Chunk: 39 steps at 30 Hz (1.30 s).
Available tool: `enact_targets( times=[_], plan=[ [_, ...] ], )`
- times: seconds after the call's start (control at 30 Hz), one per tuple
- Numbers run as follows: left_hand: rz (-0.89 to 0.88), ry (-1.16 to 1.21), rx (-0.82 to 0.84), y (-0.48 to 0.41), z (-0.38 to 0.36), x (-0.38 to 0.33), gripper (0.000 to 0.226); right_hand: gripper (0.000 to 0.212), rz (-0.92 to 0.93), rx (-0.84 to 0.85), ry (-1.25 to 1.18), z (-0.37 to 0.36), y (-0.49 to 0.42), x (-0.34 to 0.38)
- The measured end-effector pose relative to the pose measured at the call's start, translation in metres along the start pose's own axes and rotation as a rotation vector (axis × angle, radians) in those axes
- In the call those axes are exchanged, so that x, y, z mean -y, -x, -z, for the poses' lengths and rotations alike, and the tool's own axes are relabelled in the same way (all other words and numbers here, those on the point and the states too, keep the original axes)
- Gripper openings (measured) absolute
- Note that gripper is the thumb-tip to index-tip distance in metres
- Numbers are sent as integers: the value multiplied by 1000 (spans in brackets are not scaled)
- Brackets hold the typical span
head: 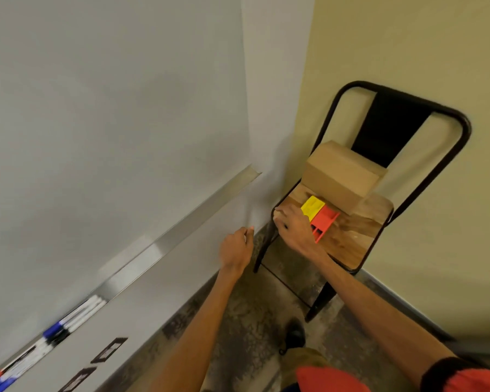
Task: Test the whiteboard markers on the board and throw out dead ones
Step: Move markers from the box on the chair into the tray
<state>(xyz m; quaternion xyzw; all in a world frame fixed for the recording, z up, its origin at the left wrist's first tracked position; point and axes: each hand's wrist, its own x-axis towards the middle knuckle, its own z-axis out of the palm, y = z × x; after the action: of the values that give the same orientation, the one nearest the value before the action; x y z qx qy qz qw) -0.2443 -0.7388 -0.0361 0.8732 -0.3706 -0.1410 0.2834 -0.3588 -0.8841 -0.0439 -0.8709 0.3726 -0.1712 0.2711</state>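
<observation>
The whiteboard (pixel 111 108) fills the left of the view. Several markers (pixel 68 323) with blue, black and red caps lie at the lower left end of its metal tray (pixel 181 230). My left hand (pixel 236 250) hangs in the air in front of the wall below the tray's right end, fingers loosely curled and nothing visible in it. My right hand (pixel 294 229) lies palm down on the near left corner of a chair seat (pixel 359 239), touching a yellow bin (pixel 313 206) and a red bin (pixel 324 224). What is under its palm is hidden.
A black metal chair (pixel 402 117) stands in the corner against the yellow wall. A closed cardboard box (pixel 341 175) sits on its seat behind the bins. Dark tags (pixel 109 350) are stuck on the wall below the tray. My shoe (pixel 294 333) is on the mottled floor.
</observation>
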Motion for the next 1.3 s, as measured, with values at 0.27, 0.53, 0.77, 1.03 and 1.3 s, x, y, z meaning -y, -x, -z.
enact_targets(
  times=[0.27, 0.53, 0.77, 1.03, 1.3],
  plan=[
    [-90, -8, 107, -61, -45, -81, 24, 48, -168, -141, 47, 76, -49, -70],
    [-157, 54, 268, -122, -79, -141, 50, 96, -443, -188, 146, 131, -81, -134],
    [-175, 228, 392, -185, -102, -179, 76, 95, -543, -107, 177, 137, -86, -161],
    [-40, 465, 312, -233, -106, -202, 55, 68, -444, -225, 214, 135, -80, -149],
    [-83, 699, 429, -233, -76, -187, 19, 26, -236, -423, 159, 97, -42, -119]
  ],
)
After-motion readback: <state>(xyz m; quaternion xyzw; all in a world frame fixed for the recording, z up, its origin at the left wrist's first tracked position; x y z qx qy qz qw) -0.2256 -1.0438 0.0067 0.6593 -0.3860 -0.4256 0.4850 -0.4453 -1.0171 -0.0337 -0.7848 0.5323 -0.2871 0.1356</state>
